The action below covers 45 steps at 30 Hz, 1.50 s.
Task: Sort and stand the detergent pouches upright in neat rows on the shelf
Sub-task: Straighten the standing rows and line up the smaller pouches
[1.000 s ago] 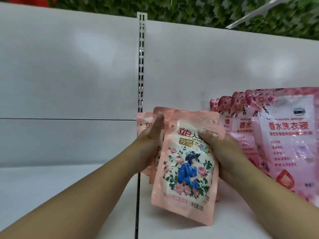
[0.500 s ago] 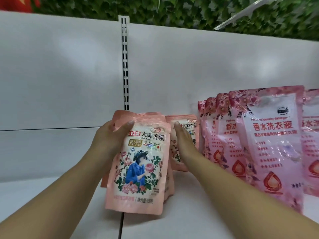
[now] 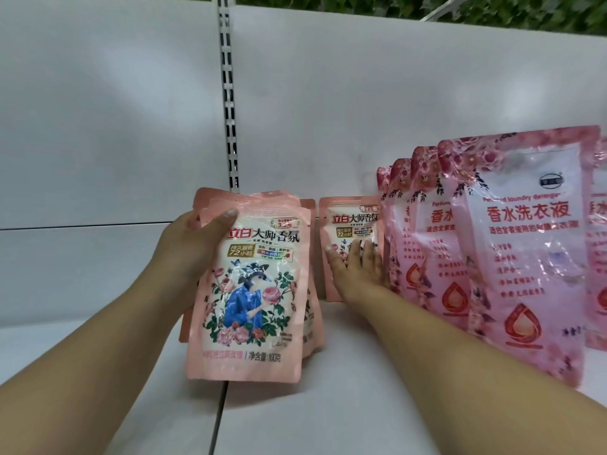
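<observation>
My left hand (image 3: 193, 244) grips a stack of small salmon-pink pouches (image 3: 253, 290) with a floral picture, held upright just above the white shelf (image 3: 295, 405). One more small pouch (image 3: 348, 224) stands upright against the back panel. My right hand (image 3: 358, 270) lies flat against its front, fingers spread. To the right stands a row of several large pink laundry-detergent pouches (image 3: 525, 251), one behind another, leaning slightly.
The white back panel carries a slotted upright rail (image 3: 230, 103). A seam in the shelf (image 3: 216, 418) runs under the held stack. Green foliage (image 3: 492, 11) shows above the panel. The shelf stretches bare to the left.
My right hand has gone from touching the standing small pouch's edge to pressing flat on its front. The held stack stays in my left hand. The view has shifted closer.
</observation>
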{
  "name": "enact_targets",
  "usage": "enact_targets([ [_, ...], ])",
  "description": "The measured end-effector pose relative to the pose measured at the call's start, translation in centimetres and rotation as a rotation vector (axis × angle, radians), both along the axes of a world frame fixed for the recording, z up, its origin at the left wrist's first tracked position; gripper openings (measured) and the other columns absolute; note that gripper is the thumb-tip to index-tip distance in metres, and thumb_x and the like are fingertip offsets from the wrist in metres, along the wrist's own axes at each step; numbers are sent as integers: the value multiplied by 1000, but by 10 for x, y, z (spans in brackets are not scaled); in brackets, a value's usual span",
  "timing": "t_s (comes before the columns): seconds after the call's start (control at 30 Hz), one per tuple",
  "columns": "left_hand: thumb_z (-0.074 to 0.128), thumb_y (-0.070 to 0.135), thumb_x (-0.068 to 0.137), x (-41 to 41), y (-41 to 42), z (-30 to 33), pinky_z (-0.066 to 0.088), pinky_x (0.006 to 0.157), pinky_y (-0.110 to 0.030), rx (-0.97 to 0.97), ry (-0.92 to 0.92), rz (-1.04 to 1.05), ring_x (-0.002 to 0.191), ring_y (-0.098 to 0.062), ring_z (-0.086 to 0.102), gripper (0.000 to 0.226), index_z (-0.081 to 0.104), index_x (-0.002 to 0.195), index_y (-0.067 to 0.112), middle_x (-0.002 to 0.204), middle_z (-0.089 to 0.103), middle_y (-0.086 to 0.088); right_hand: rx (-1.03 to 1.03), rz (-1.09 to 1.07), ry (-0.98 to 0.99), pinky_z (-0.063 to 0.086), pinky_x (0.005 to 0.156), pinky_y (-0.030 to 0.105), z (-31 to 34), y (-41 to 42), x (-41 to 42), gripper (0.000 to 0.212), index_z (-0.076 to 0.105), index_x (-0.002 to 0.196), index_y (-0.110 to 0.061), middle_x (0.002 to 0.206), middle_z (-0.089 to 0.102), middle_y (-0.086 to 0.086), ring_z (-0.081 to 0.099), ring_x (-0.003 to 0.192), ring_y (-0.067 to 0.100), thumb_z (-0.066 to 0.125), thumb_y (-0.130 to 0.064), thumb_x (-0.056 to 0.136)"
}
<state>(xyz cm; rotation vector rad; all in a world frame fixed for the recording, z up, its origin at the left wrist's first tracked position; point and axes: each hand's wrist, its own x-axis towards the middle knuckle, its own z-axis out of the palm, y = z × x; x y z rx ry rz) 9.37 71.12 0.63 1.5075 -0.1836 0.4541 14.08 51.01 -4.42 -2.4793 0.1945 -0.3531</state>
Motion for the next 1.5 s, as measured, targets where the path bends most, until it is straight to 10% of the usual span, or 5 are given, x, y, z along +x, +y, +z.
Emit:
enact_targets([
  [0.3, 68, 34, 80, -4, -6, -6, 56, 74, -40, -110, -9, 46, 70, -28, 70, 26, 58, 98, 17, 82, 73, -8, 813, 503, -274, 40, 98, 41, 41, 30, -54, 68, 54, 120, -21, 119, 57, 0, 53, 108, 21, 50, -70, 73],
  [0.53, 61, 46, 81, -5, -10, -7, 55, 77, -42, -97, 49, -73, 73, -29, 71, 34, 62, 94, 15, 80, 74, -8, 883, 462, -247, 54, 81, 42, 41, 29, -49, 21, 59, 96, -13, 96, 65, 6, 64, 84, 25, 69, -9, 78],
  [0.87, 66, 48, 70, -6, -14, -9, 52, 82, -42, -15, 9, -152, 80, -28, 70, 49, 62, 106, 14, 85, 74, -6, 840, 134, -469, 37, 39, 15, 40, 15, -38, 6, 49, 98, -20, 80, 51, 0, 44, 60, 10, 45, -23, 96],
  [1.33, 70, 30, 77, -6, -15, -6, 55, 77, -44, -58, 8, -78, 75, -28, 71, 33, 61, 104, 14, 84, 74, -7, 432, 463, -105, 15, 110, 53, 58, 20, -71, 123, -6, 145, -37, 156, 6, -2, 13, 141, 30, 47, -85, 45],
  [1.5, 70, 31, 78, -1, -11, -9, 56, 68, -37, -153, -9, 36, 63, -22, 70, 22, 62, 95, 19, 75, 73, 0, 326, 262, -93, 20, 109, 52, 53, 12, -66, 115, -14, 145, -34, 157, 3, 4, 14, 141, 34, 58, -70, 62],
])
